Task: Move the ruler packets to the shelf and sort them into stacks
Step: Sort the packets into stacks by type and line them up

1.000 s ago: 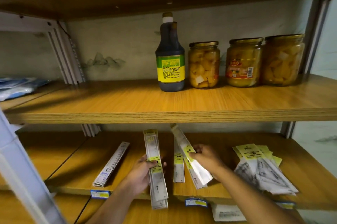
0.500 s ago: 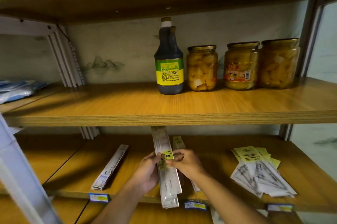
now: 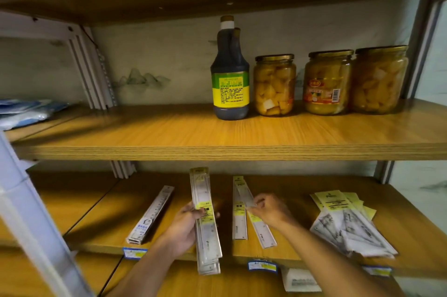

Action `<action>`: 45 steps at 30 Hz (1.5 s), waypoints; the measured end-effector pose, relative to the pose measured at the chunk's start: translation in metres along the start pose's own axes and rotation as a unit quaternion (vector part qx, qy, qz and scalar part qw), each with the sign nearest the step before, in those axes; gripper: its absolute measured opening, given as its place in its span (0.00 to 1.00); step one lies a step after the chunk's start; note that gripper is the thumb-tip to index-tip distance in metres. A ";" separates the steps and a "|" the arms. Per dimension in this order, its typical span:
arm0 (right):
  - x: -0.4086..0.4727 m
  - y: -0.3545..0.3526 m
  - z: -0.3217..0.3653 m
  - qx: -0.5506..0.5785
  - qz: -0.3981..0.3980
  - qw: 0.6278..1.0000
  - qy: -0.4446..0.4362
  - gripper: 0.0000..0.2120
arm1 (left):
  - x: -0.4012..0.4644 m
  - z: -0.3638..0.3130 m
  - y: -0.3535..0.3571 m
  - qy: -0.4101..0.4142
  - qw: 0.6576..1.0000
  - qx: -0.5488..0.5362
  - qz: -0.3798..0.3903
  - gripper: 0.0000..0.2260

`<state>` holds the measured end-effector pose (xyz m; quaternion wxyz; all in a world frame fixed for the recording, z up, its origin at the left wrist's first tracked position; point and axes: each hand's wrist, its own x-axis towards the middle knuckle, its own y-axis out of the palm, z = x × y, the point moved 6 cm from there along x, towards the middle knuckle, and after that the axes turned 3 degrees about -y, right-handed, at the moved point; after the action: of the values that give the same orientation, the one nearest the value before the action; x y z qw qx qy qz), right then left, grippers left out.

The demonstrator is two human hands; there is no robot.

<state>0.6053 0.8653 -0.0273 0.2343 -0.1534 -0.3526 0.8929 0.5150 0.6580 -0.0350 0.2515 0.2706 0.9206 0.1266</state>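
On the lower shelf [image 3: 101,236], far left, 1 stack of ruler packets [image 3: 151,214] lies as it did 0.5 s ago, its long axis angled from near-left to far-right. The left hand [image 3: 185,227] still clamps a bundle of ruler packets [image 3: 205,219], fingers wrapped around its middle, the long axis running front to back with the top end leaning away under the upper shelf [image 3: 217,149]. The right hand [image 3: 271,211], pressed to that bundle 0.5 s ago, has moved off to the right and now pinches 1 packet [image 3: 245,196] between thumb and fingertips, its far end pointing up-left over 2 flat packets [image 3: 242,221] on the shelf. Further right, a pile of triangle packets [image 3: 350,226] sits unmoved.
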 end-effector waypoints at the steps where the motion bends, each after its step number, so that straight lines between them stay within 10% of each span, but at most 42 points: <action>1: 0.001 -0.001 -0.006 -0.022 0.002 1.000 0.011 0.19 | 0.001 0.000 -0.004 0.001 1.000 -0.005 -0.001 0.16; 21: 0.017 -0.002 -0.007 -0.247 0.035 0.965 0.074 0.28 | 0.000 -0.001 0.007 -0.008 1.000 0.028 0.009 0.18; 33: 0.023 -0.003 -0.006 -0.300 0.160 0.935 0.099 0.07 | 0.000 0.002 0.005 -0.014 0.999 0.048 0.023 0.17; 45: 0.026 -0.015 -0.010 -0.276 0.151 0.945 0.089 0.22 | 0.001 -0.003 -0.001 -0.018 0.999 0.034 0.018 0.17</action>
<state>0.5927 0.8942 -0.0267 0.0754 -0.3419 -0.5357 0.7684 0.5126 0.6576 -0.0333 0.2560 0.2980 0.9146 0.0955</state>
